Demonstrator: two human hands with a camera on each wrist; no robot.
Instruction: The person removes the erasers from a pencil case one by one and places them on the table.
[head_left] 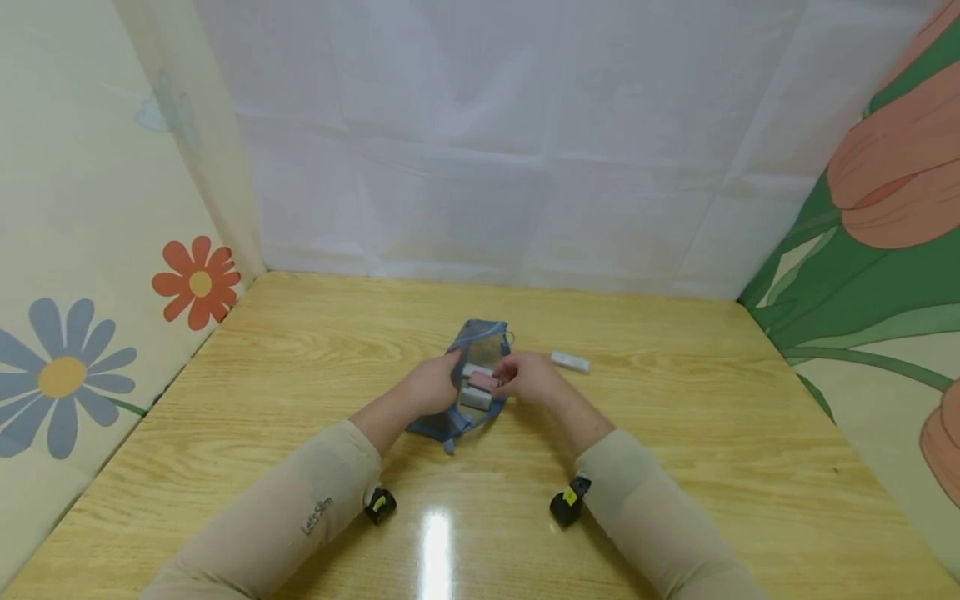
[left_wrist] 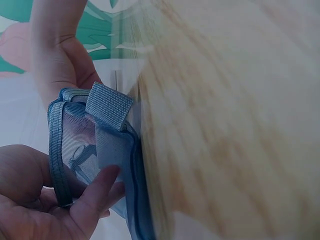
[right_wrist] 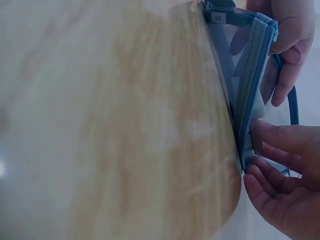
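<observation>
A blue mesh pouch with a zip lies unzipped on the table, several small blocks inside its mouth. My left hand holds the pouch's near-left side; in the left wrist view its fingers curl round the blue zip edge. At the opening, my right hand pinches a small pink block between thumb and fingers. Beside that sits a white and grey block. The right wrist view shows my right hand against the zip edge, the block mostly hidden.
A white block lies on the wooden table right of the pouch. White cloth hangs behind the table's far edge, and flower-printed walls stand at both sides. A black device is strapped at each wrist.
</observation>
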